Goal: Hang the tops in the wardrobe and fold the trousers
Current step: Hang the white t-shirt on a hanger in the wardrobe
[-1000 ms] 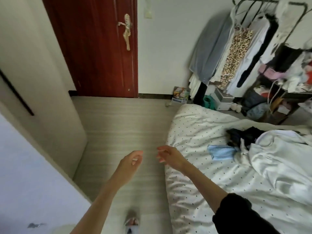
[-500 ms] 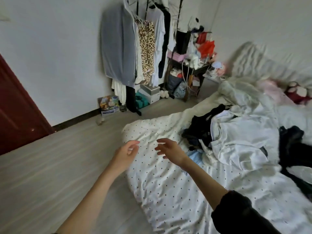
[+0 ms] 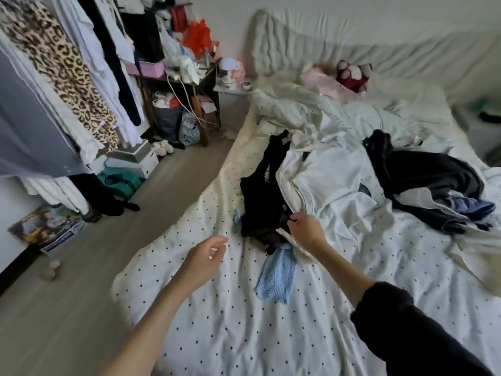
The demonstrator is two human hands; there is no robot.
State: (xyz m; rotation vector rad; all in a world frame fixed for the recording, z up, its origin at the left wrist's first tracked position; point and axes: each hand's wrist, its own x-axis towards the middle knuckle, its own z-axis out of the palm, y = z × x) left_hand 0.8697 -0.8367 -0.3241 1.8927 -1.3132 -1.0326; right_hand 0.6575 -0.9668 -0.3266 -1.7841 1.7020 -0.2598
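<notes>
A heap of clothes lies on the dotted bed sheet (image 3: pixel 217 327): a large white top (image 3: pixel 330 180), a black garment (image 3: pixel 257 196) to its left, a light blue knit piece (image 3: pixel 279 278) in front, and dark trousers (image 3: pixel 428 175) at the right. My right hand (image 3: pixel 306 232) reaches to where the black garment meets the white top; its curled fingertips pinch the black fabric's edge. My left hand (image 3: pixel 206 256) hovers over the sheet left of the heap, fingers loosely bent, holding nothing. The clothes rack (image 3: pixel 67 66) with hung tops, one leopard-print, stands at the far left.
A cluttered dark side table (image 3: pixel 187 77) stands between the rack and the bed. Boxes (image 3: pixel 132 161) and a printed carton (image 3: pixel 48 229) sit on the wooden floor under the rack. A red plush toy (image 3: pixel 352 74) and rumpled duvet lie at the head of the bed.
The view has swung right from the door and floor to the bed. My right hand has moved forward onto the clothes heap; my left hand stays open beside it.
</notes>
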